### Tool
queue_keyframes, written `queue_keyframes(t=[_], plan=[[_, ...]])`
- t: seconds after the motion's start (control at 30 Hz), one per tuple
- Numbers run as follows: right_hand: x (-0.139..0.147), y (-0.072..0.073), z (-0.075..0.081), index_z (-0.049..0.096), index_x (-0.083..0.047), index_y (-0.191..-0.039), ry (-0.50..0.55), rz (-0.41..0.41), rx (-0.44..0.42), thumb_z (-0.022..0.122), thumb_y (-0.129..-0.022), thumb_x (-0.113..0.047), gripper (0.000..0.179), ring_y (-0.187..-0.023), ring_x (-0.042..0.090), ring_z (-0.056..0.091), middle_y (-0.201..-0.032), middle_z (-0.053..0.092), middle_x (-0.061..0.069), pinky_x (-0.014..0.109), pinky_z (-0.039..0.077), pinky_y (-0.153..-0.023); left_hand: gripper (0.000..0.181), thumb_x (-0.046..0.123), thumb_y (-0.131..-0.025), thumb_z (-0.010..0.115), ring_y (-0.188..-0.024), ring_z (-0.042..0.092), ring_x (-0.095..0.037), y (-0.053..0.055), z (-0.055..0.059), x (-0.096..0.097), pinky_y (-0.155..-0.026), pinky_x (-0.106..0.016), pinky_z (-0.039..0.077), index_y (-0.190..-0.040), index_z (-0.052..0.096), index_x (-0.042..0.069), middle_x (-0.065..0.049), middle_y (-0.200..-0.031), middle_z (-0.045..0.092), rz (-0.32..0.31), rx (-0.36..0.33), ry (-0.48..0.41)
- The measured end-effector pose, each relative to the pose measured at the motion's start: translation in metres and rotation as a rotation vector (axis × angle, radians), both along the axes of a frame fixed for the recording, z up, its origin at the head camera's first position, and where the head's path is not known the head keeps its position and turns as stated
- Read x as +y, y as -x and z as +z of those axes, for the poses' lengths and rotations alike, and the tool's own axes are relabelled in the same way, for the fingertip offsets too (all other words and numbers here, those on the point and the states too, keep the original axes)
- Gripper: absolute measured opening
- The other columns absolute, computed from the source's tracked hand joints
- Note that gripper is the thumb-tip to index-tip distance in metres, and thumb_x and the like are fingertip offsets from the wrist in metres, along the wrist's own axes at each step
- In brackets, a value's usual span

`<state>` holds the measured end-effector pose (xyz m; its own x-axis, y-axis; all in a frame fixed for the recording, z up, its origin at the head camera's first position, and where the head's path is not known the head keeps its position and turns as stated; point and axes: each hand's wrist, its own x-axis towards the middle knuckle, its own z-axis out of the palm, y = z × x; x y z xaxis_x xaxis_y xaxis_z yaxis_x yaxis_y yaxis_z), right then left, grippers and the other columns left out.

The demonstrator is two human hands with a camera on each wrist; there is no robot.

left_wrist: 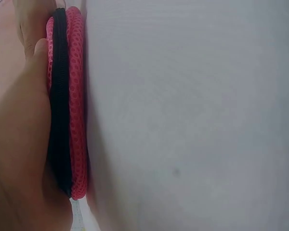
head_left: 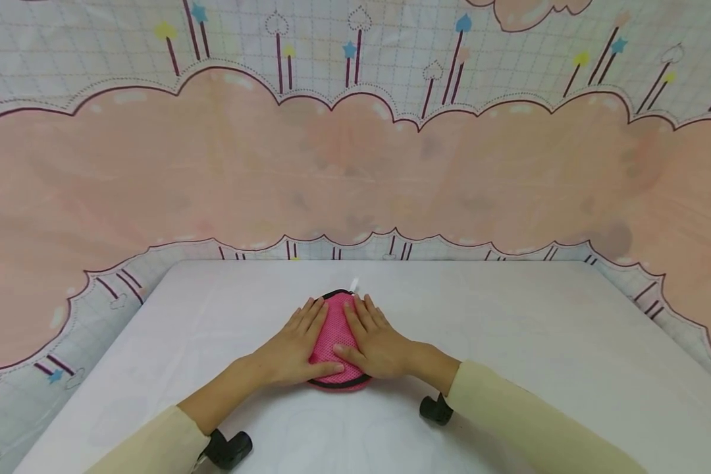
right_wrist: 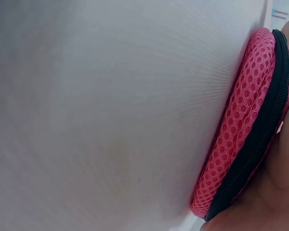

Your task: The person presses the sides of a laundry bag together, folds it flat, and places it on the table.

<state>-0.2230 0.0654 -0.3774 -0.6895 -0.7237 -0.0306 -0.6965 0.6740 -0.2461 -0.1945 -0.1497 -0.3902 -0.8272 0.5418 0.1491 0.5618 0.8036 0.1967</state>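
Observation:
A flat pink mesh pouch [head_left: 335, 329] with a black zipper edge lies on the white table, its zipper band [left_wrist: 60, 96] seen side-on in the left wrist view. My left hand [head_left: 296, 345] rests on its left side, fingers straight and thumb stretched across the near part. From the right, my right hand [head_left: 379, 339] lies flat on the pouch with its fingers extended. In the right wrist view, the pink mesh side [right_wrist: 238, 120] sits against the tabletop, with part of the hand over it. A small white tab [head_left: 354, 284] sticks out at the far end.
The white tabletop [head_left: 509, 316] spreads around the pouch. Behind it hangs a cloth [head_left: 343, 171] with a peach cloud pattern and candle-like drawings. A black wrist device [head_left: 228, 449] is near the left sleeve, another black device [head_left: 436, 409] near the right.

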Motion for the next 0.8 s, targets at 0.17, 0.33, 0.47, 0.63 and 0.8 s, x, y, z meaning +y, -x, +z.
queue_keyframes(t=[0.17, 0.33, 0.47, 0.63, 0.8], plan=[[0.001, 0.000, 0.001, 0.002, 0.001, -0.151, -0.001, 0.002, -0.021, 0.031, -0.100, -0.054, 0.081, -0.142, 0.040, -0.011, -0.157, -0.006, 0.021, 0.049, 0.003, -0.114, 0.102, 0.065, -0.087, 0.051, -0.142, 0.007, -0.042, -0.001, 0.003, 0.003, -0.113, -0.052, 0.013, -0.148, 0.017, -0.009, -0.025, -0.154, 0.013, -0.008, -0.018, -0.002], [0.002, 0.004, 0.001, 0.002, 0.002, -0.151, 0.011, 0.005, -0.025, 0.031, -0.100, -0.054, 0.081, -0.141, 0.040, -0.011, -0.157, -0.006, 0.022, 0.050, 0.003, -0.114, 0.104, 0.069, -0.086, 0.048, -0.142, 0.006, -0.040, 0.004, 0.004, 0.005, -0.113, -0.051, 0.014, -0.149, 0.015, -0.007, -0.024, -0.155, 0.012, 0.003, -0.022, 0.034], [0.002, 0.008, -0.003, 0.003, 0.002, -0.151, 0.032, 0.003, -0.006, 0.033, -0.099, -0.053, 0.081, -0.142, 0.040, -0.010, -0.157, -0.005, 0.022, 0.050, 0.003, -0.114, 0.105, 0.069, -0.085, 0.049, -0.142, 0.007, -0.041, 0.006, 0.004, 0.005, -0.112, -0.052, 0.015, -0.148, 0.017, -0.008, -0.025, -0.154, 0.013, 0.011, -0.026, 0.038], [0.005, 0.005, -0.009, 0.011, -0.001, -0.152, 0.083, 0.000, -0.005, 0.036, -0.098, -0.055, 0.081, -0.142, 0.040, -0.005, -0.157, 0.001, 0.021, 0.051, 0.006, -0.114, 0.104, 0.069, -0.086, 0.049, -0.141, 0.009, -0.042, 0.004, -0.002, 0.004, -0.112, -0.052, 0.015, -0.148, 0.018, -0.009, -0.026, -0.154, 0.015, 0.014, -0.052, 0.017], [0.019, 0.001, 0.010, 0.019, -0.010, -0.153, 0.135, 0.001, 0.031, 0.037, -0.097, -0.057, 0.076, -0.143, 0.035, -0.006, -0.159, 0.001, 0.012, 0.053, 0.007, -0.113, 0.101, 0.066, -0.087, 0.050, -0.142, 0.009, -0.040, -0.001, 0.001, -0.008, -0.112, -0.051, 0.015, -0.149, 0.018, -0.007, -0.022, -0.155, 0.016, 0.029, 0.011, -0.043]])
